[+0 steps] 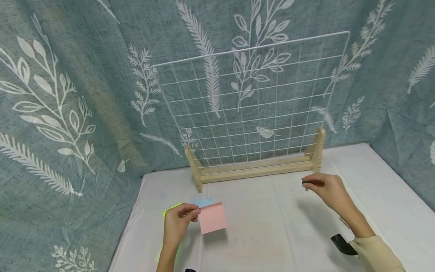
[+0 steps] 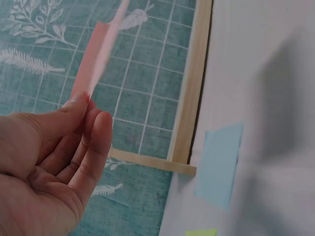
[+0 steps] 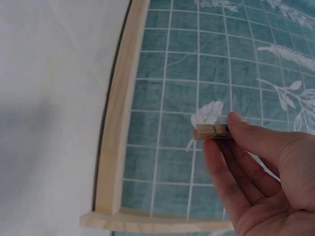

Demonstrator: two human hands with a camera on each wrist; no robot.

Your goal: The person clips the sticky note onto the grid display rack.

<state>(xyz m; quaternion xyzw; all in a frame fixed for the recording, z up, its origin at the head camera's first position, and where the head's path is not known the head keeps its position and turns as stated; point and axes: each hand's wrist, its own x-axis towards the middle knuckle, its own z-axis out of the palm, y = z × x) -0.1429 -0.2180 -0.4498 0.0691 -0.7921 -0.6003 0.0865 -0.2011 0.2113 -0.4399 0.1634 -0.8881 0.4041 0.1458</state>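
Fingers [image 2: 101,130] of the left hand [image 2: 51,167] pinch a pink paper sheet [image 2: 91,61]; a light-blue paper sheet [image 2: 219,166] lies beside a pale wooden stand [image 2: 187,110].

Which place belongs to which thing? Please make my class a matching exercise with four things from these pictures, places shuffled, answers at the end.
Things
1. pink note
2. clothespin
3. blue note
4. wire grid

Places
A. lying on the white table
B. pinched in the right hand
C. set in a wooden stand
D. pinched in the left hand

Pairs: 1-D; 2-B; 3-A; 4-C

No words legible; no numbers or signs.
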